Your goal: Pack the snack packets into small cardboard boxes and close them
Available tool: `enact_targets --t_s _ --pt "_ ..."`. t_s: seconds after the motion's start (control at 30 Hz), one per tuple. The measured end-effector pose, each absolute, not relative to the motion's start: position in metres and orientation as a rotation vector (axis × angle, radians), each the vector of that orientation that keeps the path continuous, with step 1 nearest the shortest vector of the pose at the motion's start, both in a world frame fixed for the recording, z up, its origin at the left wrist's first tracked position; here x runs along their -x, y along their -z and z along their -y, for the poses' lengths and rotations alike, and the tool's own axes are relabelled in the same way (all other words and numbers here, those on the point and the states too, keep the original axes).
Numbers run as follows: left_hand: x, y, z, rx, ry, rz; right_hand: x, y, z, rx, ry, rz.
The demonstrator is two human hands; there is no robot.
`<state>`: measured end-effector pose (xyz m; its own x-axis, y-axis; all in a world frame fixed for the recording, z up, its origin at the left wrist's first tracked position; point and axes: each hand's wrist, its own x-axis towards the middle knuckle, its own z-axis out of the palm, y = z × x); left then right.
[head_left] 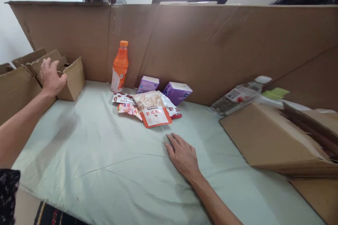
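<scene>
My left hand (52,77) is over the front edge of a small open cardboard box (77,79) at the left, fingers bent but apart. Nothing shows in its grasp, and the inside of the box is mostly hidden. On the pale green cloth (105,182), my right hand (182,154) lies palm down with fingers stretched out. Just beyond its fingertips is a heap of snack packets, with an orange and white pouch (157,116) in front and a beige pouch (148,100) behind. A pink packet (130,110) and a brown and white packet (123,98) stick out at the left.
An orange drink bottle (120,68) stands near the tall cardboard wall (211,49). Two purple tissue packs (148,84) sit behind the packets. At the right, a clear plastic bottle (235,98) leans beside a large cardboard box (264,140). Another cardboard box (21,91) is at far left.
</scene>
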<state>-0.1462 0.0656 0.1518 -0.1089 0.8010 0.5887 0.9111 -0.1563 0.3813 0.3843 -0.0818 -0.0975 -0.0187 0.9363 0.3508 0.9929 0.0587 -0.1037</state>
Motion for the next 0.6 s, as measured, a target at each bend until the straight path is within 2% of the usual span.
enact_targets --t_s 0.17,0.43,0.6 --pt "0.162 -0.153 -0.083 1.970 1.111 2.084 -0.380 0.093 0.082 1.959 0.230 1.972" --pt "0.146 -0.134 -0.006 2.201 1.135 1.841 -0.376 0.088 0.080 1.976 0.239 1.959" --pt "0.140 -0.147 -0.019 2.049 1.149 1.824 -0.373 0.091 0.077 1.974 0.243 1.935"
